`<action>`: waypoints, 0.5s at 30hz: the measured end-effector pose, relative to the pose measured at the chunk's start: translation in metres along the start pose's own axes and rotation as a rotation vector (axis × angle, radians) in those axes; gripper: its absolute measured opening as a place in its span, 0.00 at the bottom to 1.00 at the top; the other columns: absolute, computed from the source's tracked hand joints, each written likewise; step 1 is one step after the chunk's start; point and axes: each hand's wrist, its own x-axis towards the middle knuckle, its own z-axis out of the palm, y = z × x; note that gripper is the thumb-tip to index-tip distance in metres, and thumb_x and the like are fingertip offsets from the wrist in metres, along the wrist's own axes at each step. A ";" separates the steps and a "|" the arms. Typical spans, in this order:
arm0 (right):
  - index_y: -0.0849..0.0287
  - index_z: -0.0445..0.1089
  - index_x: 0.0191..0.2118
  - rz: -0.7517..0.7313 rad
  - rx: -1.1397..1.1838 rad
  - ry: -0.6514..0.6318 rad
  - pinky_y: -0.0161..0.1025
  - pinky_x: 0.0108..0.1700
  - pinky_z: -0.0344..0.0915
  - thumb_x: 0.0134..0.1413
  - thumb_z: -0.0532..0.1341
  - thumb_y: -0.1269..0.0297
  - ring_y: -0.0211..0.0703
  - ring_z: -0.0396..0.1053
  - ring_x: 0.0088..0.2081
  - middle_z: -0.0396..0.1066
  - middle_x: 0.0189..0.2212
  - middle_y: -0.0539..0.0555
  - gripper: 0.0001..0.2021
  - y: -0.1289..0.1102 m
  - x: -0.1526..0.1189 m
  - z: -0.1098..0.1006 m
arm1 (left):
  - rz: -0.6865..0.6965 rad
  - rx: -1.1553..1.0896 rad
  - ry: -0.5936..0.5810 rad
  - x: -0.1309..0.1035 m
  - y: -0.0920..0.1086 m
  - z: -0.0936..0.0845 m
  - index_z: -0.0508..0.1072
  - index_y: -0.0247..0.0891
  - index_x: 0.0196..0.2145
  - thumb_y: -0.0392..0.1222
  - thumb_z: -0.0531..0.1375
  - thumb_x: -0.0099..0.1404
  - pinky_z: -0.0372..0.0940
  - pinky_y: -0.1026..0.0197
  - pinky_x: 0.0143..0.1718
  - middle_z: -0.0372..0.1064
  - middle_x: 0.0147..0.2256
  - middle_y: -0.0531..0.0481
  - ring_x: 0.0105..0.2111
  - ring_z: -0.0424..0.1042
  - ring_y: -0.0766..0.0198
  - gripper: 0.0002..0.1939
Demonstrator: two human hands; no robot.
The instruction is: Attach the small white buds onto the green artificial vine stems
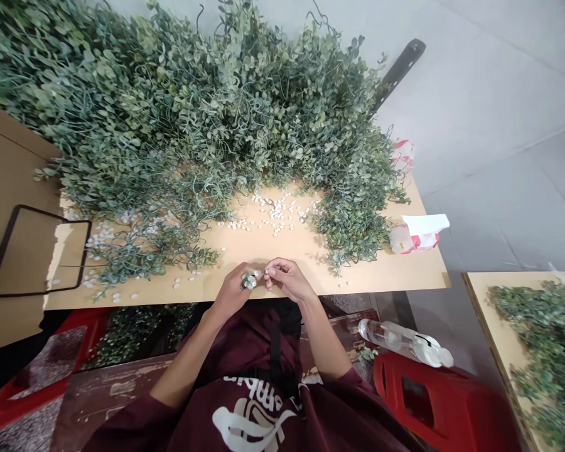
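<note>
Close to the table's front edge, my left hand is closed round a short artificial leaf sprig, its leaves showing above the fist. My right hand meets it from the other side, thumb and fingertips pinched on a tiny white piece by the thin stem. Whether that piece sits on the stem or only touches it is too small to tell. Loose white pieces lie scattered on the table beyond my hands. Behind them rises a big heap of artificial greenery.
A tissue pack sits at the table's right end. To the left are a cardboard box and a black frame. Plastic bottles lie on a red stool at lower right. Another board carries more greenery.
</note>
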 end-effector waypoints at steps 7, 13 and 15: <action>0.61 0.75 0.32 -0.013 0.002 -0.003 0.33 0.25 0.68 0.48 0.71 0.58 0.35 0.68 0.22 0.72 0.24 0.49 0.12 0.003 -0.001 -0.002 | 0.044 0.021 0.033 0.000 0.000 0.002 0.70 0.39 0.36 0.35 0.56 0.67 0.65 0.62 0.39 0.70 0.34 0.51 0.36 0.71 0.64 0.03; 0.60 0.74 0.32 -0.013 0.015 0.016 0.33 0.25 0.68 0.48 0.71 0.58 0.35 0.67 0.22 0.72 0.24 0.49 0.12 0.002 0.000 -0.001 | 0.069 0.013 0.041 0.001 0.000 0.002 0.70 0.39 0.36 0.34 0.56 0.67 0.64 0.63 0.38 0.70 0.34 0.51 0.35 0.71 0.64 0.03; 0.60 0.74 0.31 -0.014 0.015 0.024 0.33 0.24 0.67 0.47 0.71 0.57 0.34 0.67 0.22 0.72 0.23 0.49 0.12 0.002 -0.001 -0.001 | 0.077 0.016 0.039 0.001 0.001 0.001 0.70 0.39 0.36 0.33 0.56 0.67 0.64 0.63 0.38 0.70 0.33 0.51 0.35 0.70 0.64 0.04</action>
